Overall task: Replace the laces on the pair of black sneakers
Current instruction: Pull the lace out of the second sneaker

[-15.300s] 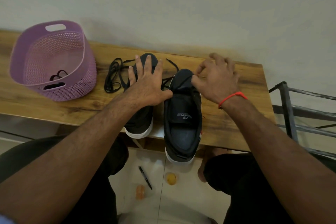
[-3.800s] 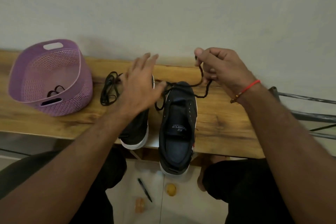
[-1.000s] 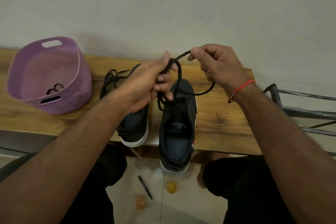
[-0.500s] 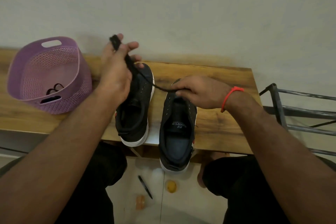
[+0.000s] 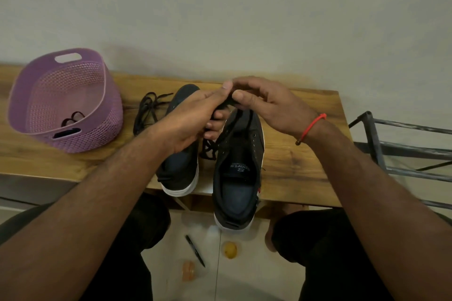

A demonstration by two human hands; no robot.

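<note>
Two black sneakers with white soles stand side by side on a wooden table (image 5: 293, 154), heels toward me: the left sneaker (image 5: 182, 168) and the right sneaker (image 5: 238, 173), whose heel hangs over the front edge. Above their toes my left hand (image 5: 195, 120) and my right hand (image 5: 266, 105) meet and both pinch one black lace (image 5: 225, 105). Part of that lace hangs down in a bunch (image 5: 208, 149) between the shoes. Another black lace (image 5: 146, 110) lies bundled on the table left of the left sneaker.
A purple perforated basket (image 5: 97, 115) stands at the table's left with a dark lace (image 5: 72, 117) in it. A metal rack (image 5: 401, 149) is at the right. On the floor lie a pen (image 5: 195, 250) and two small orange objects (image 5: 230, 249).
My left hand, raised to the far left with the lace half a second ago, has come back to the middle. My right hand has lifted off the right sneaker to meet it.
</note>
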